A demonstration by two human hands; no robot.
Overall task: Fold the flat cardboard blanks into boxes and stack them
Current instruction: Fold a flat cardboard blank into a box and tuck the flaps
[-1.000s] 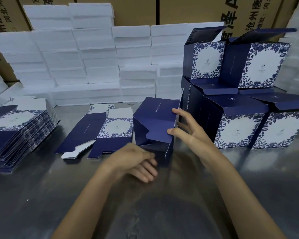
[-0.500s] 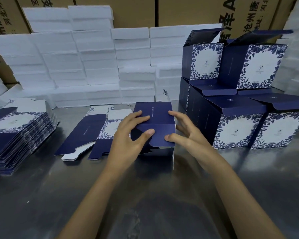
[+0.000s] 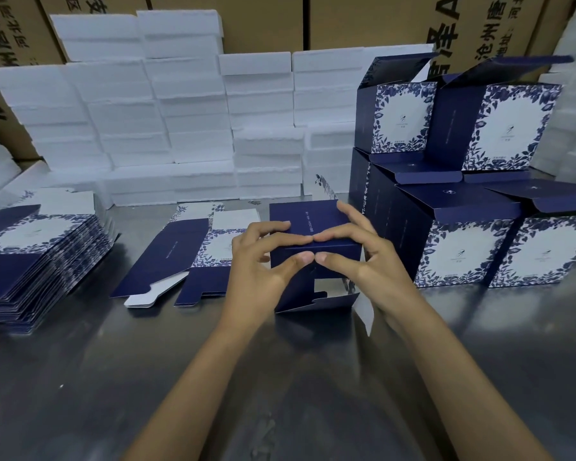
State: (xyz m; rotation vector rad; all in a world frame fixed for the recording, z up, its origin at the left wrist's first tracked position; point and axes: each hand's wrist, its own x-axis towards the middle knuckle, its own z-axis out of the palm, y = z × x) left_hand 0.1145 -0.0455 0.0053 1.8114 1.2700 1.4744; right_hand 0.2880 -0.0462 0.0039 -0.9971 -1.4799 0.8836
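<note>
Several finished boxes (image 3: 459,247) were stacked, both hands, left (image 3: 260,271) and right (image 3: 369,261), pinched a half-folded box (image 3: 313,221), and a pile of blanks (image 3: 30,261) remained.

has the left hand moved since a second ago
Yes. The left hand has come up off the table and away from the person, onto the box being folded, beside the loose flat blank.

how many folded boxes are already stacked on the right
4 clearly in view: two on the bottom row, front left and front right, and two on top, left and right. More may sit hidden behind the bottom row.
</note>
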